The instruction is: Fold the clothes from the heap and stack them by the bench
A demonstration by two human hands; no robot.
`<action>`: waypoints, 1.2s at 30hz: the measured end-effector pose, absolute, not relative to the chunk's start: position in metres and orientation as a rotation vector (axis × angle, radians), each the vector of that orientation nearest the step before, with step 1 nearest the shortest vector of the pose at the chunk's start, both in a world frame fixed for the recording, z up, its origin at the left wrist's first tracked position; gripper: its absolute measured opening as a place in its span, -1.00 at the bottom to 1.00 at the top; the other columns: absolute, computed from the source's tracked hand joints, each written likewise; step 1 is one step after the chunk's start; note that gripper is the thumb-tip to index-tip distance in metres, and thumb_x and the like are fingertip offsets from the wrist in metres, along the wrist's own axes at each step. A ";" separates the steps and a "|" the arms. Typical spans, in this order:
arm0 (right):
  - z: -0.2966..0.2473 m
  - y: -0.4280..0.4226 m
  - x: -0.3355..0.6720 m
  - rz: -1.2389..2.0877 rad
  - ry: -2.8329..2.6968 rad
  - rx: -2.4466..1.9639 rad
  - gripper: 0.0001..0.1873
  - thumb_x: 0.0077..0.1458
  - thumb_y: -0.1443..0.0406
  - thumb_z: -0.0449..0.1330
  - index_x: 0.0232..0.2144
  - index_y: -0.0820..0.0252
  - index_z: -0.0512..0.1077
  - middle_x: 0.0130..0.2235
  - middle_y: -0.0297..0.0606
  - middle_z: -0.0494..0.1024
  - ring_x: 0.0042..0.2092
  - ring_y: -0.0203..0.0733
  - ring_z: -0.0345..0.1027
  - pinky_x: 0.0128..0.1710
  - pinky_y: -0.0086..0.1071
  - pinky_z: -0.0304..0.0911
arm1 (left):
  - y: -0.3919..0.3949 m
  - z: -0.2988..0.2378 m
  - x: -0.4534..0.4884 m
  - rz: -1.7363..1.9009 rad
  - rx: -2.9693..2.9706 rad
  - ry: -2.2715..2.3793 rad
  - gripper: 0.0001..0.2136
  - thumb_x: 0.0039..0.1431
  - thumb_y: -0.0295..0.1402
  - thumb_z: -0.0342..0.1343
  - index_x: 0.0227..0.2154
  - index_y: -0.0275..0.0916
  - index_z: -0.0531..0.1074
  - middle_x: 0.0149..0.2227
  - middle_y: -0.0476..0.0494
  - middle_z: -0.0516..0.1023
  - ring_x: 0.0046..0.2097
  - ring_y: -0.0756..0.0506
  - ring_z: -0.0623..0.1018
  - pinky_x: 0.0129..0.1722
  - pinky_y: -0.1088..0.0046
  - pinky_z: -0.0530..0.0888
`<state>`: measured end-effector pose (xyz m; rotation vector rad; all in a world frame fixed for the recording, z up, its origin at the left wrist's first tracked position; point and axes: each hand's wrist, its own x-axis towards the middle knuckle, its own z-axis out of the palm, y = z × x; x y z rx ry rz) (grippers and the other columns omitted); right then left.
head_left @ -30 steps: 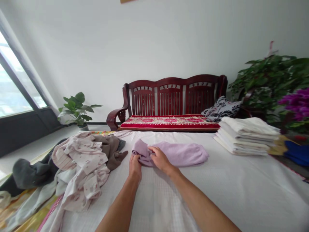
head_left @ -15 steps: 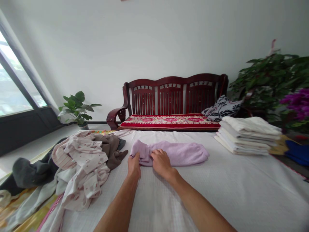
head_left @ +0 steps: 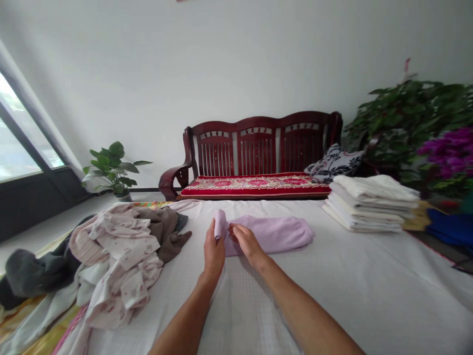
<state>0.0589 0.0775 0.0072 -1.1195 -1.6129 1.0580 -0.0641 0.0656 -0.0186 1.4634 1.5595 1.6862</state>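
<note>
A lilac ribbed garment (head_left: 273, 232), perhaps trousers, lies lengthwise on the white sheet (head_left: 244, 301). Its left end is folded over and raised upright. My left hand (head_left: 214, 254) grips that folded end, thumb on the near side. Just to the right, my right hand (head_left: 247, 241) touches the garment beside the fold, its fingers close together and partly bent. Whether those fingers pinch any cloth is hard to see. The garment's cuffed end points right and rests flat.
A loose heap of clothes (head_left: 121, 256) lies to the left. On the right stands a stack of folded white cloths (head_left: 373, 202), with blue fabric (head_left: 449, 229) beyond it. Behind the sheet is a wooden bench (head_left: 254, 148) with a patterned cushion (head_left: 334, 162). Plants (head_left: 113, 167) stand at both sides.
My left hand has lifted the garment's left end from lying flat to upright and moved it slightly right. My right hand stays near the fold, with its fingers straighter. The view has shifted slightly.
</note>
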 end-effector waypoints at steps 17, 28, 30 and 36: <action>0.016 0.083 0.093 1.846 -0.793 -1.103 -0.79 0.21 0.28 0.08 -0.28 0.28 0.47 -0.38 -0.17 0.60 -0.37 -0.19 0.50 -0.31 -0.31 0.45 | 0.049 -0.013 -0.055 1.480 1.653 1.417 -0.59 0.34 -0.19 -0.10 0.06 -0.29 0.48 0.09 -0.26 0.55 0.16 -0.20 0.49 0.24 0.16 0.32; 0.013 0.074 0.100 1.820 -0.816 -1.048 -0.80 0.01 0.48 0.09 -0.28 0.28 0.43 -0.39 -0.18 0.61 -0.34 -0.15 0.55 -0.26 -0.23 0.51 | 0.050 -0.021 -0.058 1.438 1.822 1.357 -0.61 0.38 -0.18 -0.12 0.02 -0.23 0.52 0.11 -0.21 0.54 0.19 -0.19 0.46 0.27 0.15 0.30; 0.013 0.073 0.102 1.821 -0.827 -1.051 -0.78 0.00 0.49 0.10 -0.26 0.29 0.43 -0.37 -0.17 0.62 -0.32 -0.15 0.56 -0.23 -0.21 0.51 | 0.051 -0.023 -0.059 1.423 1.889 1.368 -0.63 0.38 -0.21 -0.11 0.01 -0.22 0.52 0.11 -0.19 0.53 0.21 -0.18 0.44 0.29 0.15 0.28; 0.012 0.068 0.110 1.787 -0.891 -1.125 -0.79 0.03 0.45 0.09 -0.25 0.31 0.44 -0.39 -0.14 0.62 -0.38 -0.15 0.56 -0.31 -0.24 0.51 | 0.049 -0.025 -0.058 1.262 2.137 1.474 -0.66 0.36 -0.32 -0.10 0.04 -0.20 0.50 0.12 -0.18 0.53 0.24 -0.19 0.40 0.29 0.12 0.28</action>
